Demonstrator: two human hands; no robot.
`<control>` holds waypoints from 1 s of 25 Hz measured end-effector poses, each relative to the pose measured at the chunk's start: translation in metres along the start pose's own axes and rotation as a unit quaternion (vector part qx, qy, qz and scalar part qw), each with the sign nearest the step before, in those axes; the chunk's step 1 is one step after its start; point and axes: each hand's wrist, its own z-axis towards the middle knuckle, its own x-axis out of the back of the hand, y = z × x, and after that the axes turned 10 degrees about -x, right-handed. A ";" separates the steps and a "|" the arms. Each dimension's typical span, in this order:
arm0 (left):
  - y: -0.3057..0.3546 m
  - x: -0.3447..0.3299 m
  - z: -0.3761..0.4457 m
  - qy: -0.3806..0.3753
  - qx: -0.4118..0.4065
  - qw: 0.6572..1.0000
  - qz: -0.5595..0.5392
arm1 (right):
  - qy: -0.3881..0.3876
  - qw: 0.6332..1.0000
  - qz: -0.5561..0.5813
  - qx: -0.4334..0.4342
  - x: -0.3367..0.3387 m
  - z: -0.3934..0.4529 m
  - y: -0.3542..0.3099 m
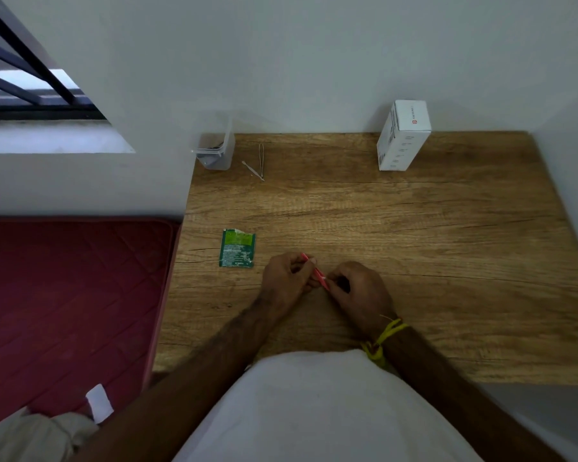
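Both hands work just above the near middle of the wooden surface (414, 245). The left hand (286, 278) curls its fingers (309, 261) closed around the upper end of a thin red strip (316, 270). The right hand (361, 291), with a yellow thread band (381, 341) at the wrist, pinches the lower end with curled fingers. The strip runs diagonally between the two hands; it is possibly a slim tool or a sealed stick, too small to identify.

Hazards: uneven pull may snap or bend the strip. A loose pinch at either end may drop it onto the surface.

Left of the hands lies a torn green sachet (237, 248), flat and apart from them. A red mattress (64, 295) adjoins the surface's left edge. At the far side lie metal tweezers (261, 160) touching a white-tipped stick (252, 170), beside a clear plastic container (214, 150). A white carton (402, 135) stands far right.

Count: one strip, one sachet, one pair of tweezers, one stick, one container, one carton.
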 end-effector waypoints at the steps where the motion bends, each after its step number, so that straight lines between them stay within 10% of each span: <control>1: -0.002 0.000 0.001 0.003 -0.001 1.000 -0.001 | 0.009 1.000 0.011 0.006 -0.001 0.003 -0.004; 16: 0.001 -0.004 -0.001 0.037 0.038 0.998 -0.044 | -0.015 1.000 0.019 0.001 0.006 -0.003 0.012; 25: 0.004 0.001 -0.004 0.064 0.031 0.995 -0.063 | 0.034 0.940 0.297 -0.161 0.020 0.015 0.015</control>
